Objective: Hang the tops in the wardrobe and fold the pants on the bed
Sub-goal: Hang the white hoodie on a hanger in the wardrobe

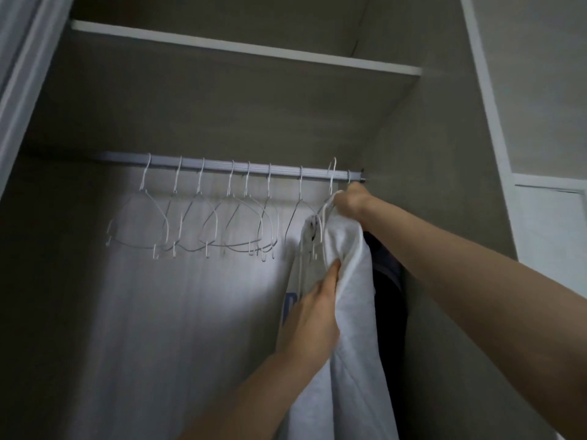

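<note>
While both hands grip the white cotton top at the silver wardrobe rail's right end, left hand pinching fabric, right hand clutching its white wire hanger, a dark garment hangs behind; pants and bed unseen.

White top on a white wire hanger, draped below the wardrobe rail's right end

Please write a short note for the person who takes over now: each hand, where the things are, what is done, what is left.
Right hand: grips the hanger top under the rail.
Left hand: fingers pinch the white top at its shoulder.
Dark garment hangs behind it at the right wall.
Empty hangers fill the rail's left.
Left: whether the hook is on the rail is unclear; check it. Pants and bed not in view.
</note>
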Action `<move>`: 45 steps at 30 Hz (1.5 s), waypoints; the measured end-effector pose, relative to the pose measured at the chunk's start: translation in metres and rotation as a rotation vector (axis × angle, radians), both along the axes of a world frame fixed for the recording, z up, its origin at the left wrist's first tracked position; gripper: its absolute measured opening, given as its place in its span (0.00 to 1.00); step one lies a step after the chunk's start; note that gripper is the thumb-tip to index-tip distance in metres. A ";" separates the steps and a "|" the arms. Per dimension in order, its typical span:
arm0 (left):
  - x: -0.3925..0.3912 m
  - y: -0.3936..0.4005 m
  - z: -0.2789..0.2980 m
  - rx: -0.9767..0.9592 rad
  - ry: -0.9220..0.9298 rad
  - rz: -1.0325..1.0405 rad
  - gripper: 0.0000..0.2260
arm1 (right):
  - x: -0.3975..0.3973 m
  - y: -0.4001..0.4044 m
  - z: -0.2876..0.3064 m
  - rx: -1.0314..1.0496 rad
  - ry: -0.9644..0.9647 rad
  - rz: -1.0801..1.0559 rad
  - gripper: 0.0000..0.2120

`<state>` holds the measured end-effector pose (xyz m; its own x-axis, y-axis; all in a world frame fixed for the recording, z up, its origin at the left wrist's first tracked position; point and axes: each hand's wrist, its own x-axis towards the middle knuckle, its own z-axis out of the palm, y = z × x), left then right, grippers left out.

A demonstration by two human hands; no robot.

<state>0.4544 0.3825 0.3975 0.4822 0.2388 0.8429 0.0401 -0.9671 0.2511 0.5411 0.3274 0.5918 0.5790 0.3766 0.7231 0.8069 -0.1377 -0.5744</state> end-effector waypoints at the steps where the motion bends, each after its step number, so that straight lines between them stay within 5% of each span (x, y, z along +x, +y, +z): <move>1: 0.005 0.009 0.004 0.002 -0.020 -0.008 0.38 | 0.003 0.005 0.007 0.020 -0.007 0.000 0.13; 10: 0.035 0.071 0.016 0.002 0.022 -0.029 0.39 | 0.036 0.048 0.040 0.085 -0.091 -0.103 0.15; 25: 0.068 0.111 -0.021 -0.067 0.077 -0.003 0.35 | 0.062 0.084 0.012 -0.012 -0.113 -0.204 0.14; 36: 0.033 0.083 -0.072 -0.104 -0.019 0.116 0.30 | 0.008 0.043 -0.115 -0.133 -0.732 -0.460 0.23; 45: -0.002 0.048 -0.140 -0.214 -0.004 0.128 0.28 | -0.025 -0.005 -0.167 -0.318 -0.665 -0.222 0.24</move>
